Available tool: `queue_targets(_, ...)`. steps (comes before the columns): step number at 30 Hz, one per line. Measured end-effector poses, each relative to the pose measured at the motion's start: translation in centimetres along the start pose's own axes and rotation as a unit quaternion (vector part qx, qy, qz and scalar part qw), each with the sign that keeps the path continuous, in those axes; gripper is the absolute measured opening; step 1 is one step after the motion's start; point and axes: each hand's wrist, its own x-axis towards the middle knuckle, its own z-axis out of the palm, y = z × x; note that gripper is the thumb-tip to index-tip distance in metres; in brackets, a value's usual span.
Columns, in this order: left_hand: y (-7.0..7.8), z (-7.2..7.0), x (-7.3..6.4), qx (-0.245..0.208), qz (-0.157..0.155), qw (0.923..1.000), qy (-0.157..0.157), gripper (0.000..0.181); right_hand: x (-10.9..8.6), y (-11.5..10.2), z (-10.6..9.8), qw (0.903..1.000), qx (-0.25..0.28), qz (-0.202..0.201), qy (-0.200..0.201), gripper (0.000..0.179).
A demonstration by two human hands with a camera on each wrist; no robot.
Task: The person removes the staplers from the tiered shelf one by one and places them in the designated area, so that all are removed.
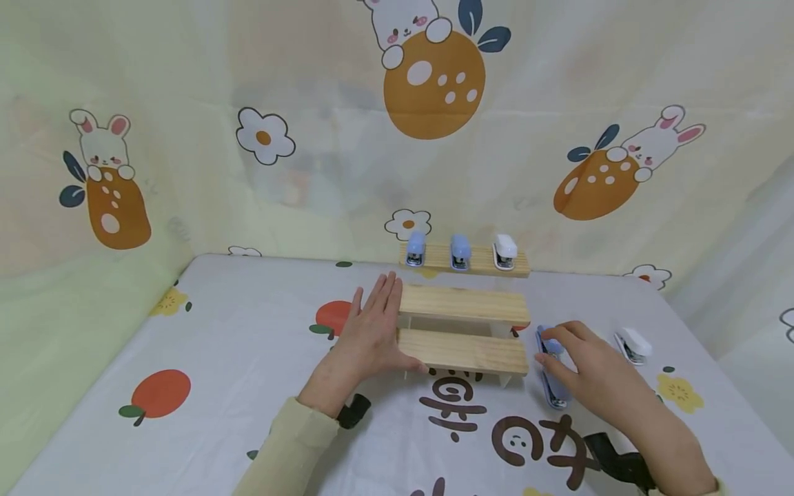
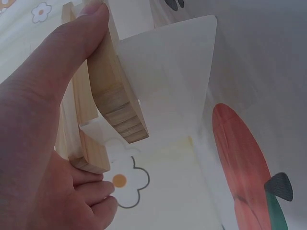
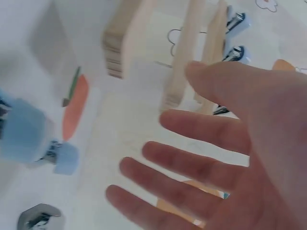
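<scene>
A tiered wooden stand (image 1: 462, 351) with white supports faces me. My left hand (image 1: 369, 337) is at its left end, thumb along the front of the lowest board and straight fingers reaching up beside the middle board. In the left wrist view the thumb rests on a board's edge (image 2: 112, 91). My right hand (image 1: 604, 379) hovers just right of the stand, over blue staplers (image 1: 555, 393) on the cloth. Its fingers are spread with nothing between them in the right wrist view. Two blue staplers (image 1: 460, 251) and one white stapler (image 1: 505, 252) stand on the back board.
Another white stapler (image 1: 634, 344) lies on the cloth to the right of my right hand. A printed white tablecloth (image 1: 248, 344) covers the table. Behind it hangs a cream curtain (image 1: 322, 186) with rabbits and flowers.
</scene>
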Motion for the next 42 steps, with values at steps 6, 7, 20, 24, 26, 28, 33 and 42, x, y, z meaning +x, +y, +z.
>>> queue_targets(6, 0.0, 0.2, -0.1, 0.001, 0.002, 1.0000, -0.001, 0.141, 1.1, -0.8, -0.9, 0.9932, 0.019, -0.055, 0.101, 0.027)
queue_targets(7, -0.1, 0.2, -0.1, 0.001, 0.001, 1.0000, -0.003, 0.142, 1.4, -1.0, -1.0, 0.9911, 0.019, -0.062, 0.116, 0.027)
queue_targets(20, -0.3, 0.4, -0.1, 0.005, 0.003, 1.0000, 0.006, 0.142, 5.1, -2.7, -2.3, 0.9801, 0.027, -0.079, 0.180, 0.040)
queue_targets(24, -0.3, 0.4, -0.2, 0.005, 0.004, 1.0000, 0.007, 0.143, 6.3, -3.2, -2.5, 0.9777, 0.038, -0.086, 0.188, 0.045)
queue_targets(26, -0.3, 0.4, -0.3, 0.004, 0.004, 1.0000, 0.006, 0.143, 6.8, -3.4, -2.4, 0.9758, 0.043, -0.093, 0.193, 0.047)
queue_targets(28, -0.3, 0.4, -0.3, 0.003, 0.004, 1.0000, 0.006, 0.143, 7.3, -3.7, -2.3, 0.9754, 0.049, -0.097, 0.192, 0.047)
queue_targets(33, -0.3, 0.4, -0.3, 0.004, 0.004, 1.0000, 0.006, 0.142, 8.3, -4.2, -2.2, 0.9785, 0.055, -0.090, 0.177, 0.049)
queue_targets(42, -0.2, 0.3, -0.1, 0.007, 0.005, 0.9999, 0.012, 0.143, 9.8, -5.0, -2.1, 0.9839, 0.053, -0.072, 0.155, 0.050)
